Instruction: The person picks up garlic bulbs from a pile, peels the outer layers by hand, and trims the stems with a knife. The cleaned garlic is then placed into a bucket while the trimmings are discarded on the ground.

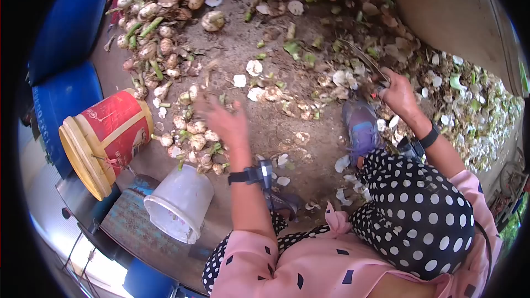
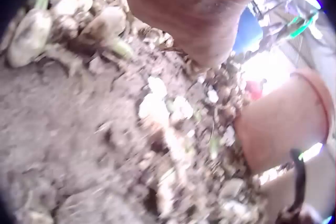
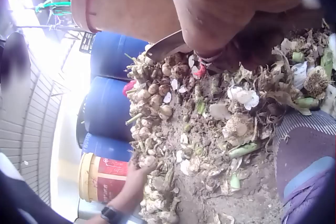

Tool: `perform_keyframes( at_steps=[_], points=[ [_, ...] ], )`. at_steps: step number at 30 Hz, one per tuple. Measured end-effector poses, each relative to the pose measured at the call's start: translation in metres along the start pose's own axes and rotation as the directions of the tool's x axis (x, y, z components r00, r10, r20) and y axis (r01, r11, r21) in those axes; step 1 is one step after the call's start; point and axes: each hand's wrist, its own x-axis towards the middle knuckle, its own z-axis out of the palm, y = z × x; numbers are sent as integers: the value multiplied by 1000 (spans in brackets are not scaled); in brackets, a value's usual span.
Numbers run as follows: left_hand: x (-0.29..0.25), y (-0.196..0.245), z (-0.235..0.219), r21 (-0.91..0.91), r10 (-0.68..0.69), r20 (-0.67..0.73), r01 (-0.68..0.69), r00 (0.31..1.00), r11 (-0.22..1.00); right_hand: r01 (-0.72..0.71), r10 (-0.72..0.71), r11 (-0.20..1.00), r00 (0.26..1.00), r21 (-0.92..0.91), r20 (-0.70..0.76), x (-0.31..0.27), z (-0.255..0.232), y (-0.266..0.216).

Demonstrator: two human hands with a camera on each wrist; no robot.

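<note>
Where the floor (image 1: 323, 160) runs out at its left edge, near the blue barrels (image 1: 69, 91), a red-and-yellow bucket (image 1: 118, 118) stands in front of a long heap of bulbs (image 1: 166, 46) that stretches to the far left corner. Just beside that bucket, on its right, a smaller cluster of bulbs (image 1: 197, 142) lies behind a white bucket (image 1: 185, 190); their stems point various ways, so they share no one long axis. The relation that matters is here: these bulbs lie immediately left of the left hand (image 1: 225, 121) and below it in the head view, far nearer to it than to the other hand. The left hand is blurred, its thumb apart from its fingers, which are stretched toward the heap's edge; whether a fingertip touches a bulb I cannot tell.

Rightward comes a strip of dirt with scattered white slices (image 1: 254, 68), then a purple shoe (image 1: 361, 127). Above and right of the shoe, the right hand (image 1: 400, 95) is closed round a knife (image 1: 365, 58), blade slanting up and left, toward the far edge and well apart from the cluster. Beyond, trimmings (image 1: 480, 116) cover the floor's right side.
</note>
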Motion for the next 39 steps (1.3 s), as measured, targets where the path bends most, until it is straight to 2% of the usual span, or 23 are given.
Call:
perform_keyframes(
  at_steps=[3,5,7,8,9,10,11,13,14,15,16,17,18,21,23,25,27,30,33,34,36,37,39],
  points=[
    [-26,-21,65,18,140,33,-141,990,990,152,-145,986,983,61,-111,9,2,-6],
    [-38,9,95,68,-48,82,42,996,997,25,-23,999,998,48,-53,10,-10,-23],
    [-26,83,106,-252,-369,165,400,915,881,-87,89,994,995,68,-40,12,-11,-24],
    [-19,114,95,-533,-243,521,534,818,656,-13,28,988,995,155,-93,13,-9,-20],
    [-23,143,123,-483,20,136,48,990,874,66,-31,970,988,236,-149,14,-8,-20],
    [-18,174,96,-677,213,240,6,947,736,112,-70,967,980,228,-186,15,-7,-30],
    [-13,185,85,-821,496,198,-134,846,555,120,-78,967,980,227,-186,16,-9,-35],
    [11,181,69,-878,298,315,157,901,453,124,-97,980,980,157,-171,21,-13,-40],
    [41,158,62,-849,109,392,314,913,425,146,-111,976,973,164,-203,23,-12,-41],
    [71,136,55,-871,-184,381,419,906,256,141,-105,976,973,167,-205,26,-14,-44],
    [99,113,52,-882,-458,390,466,799,62,165,-141,980,970,111,-198,27,-16,-47],
    [125,84,59,-943,-476,257,326,841,66,188,-174,981,966,54,-190,25,-18,-49],
    [150,76,42,-901,-560,363,434,745,-6,104,-87,987,987,126,-138,24,-19,-52],
    [202,54,39,-779,-576,500,627,647,28,109,-102,991,991,78,-88,26,-14,-49],
    [217,37,57,-593,-367,686,775,629,220,102,-96,992,993,77,-73,28,-12,-51],
    [213,26,61,-565,-326,725,794,607,224,148,-147,988,989,33,-26,28,-11,-53],
    [186,25,56,-619,-248,760,786,601,8,212,-211,977,976,25,-57,26,-7,-64],
    [110,60,21,-689,14,717,712,697,-137,285,-283,954,958,-89,38,21,-3,-68],
    [38,77,7,-618,297,618,683,728,-389,535,-547,808,837,-247,23,17,3,-75],
    [15,87,2,-607,311,622,694,719,-388,573,-591,782,807,-246,-1,14,4,-81],
    [-20,102,-7,-909,267,399,340,877,244,606,-631,755,776,-251,-26,6,3,-90],
    [-30,101,-8,-909,274,399,339,875,241,631,-652,730,759,-264,11,3,2,-93],
    [-50,90,-2,-866,318,297,114,900,486,656,-672,703,739,-273,46,-5,-1,-98]
  ],
)
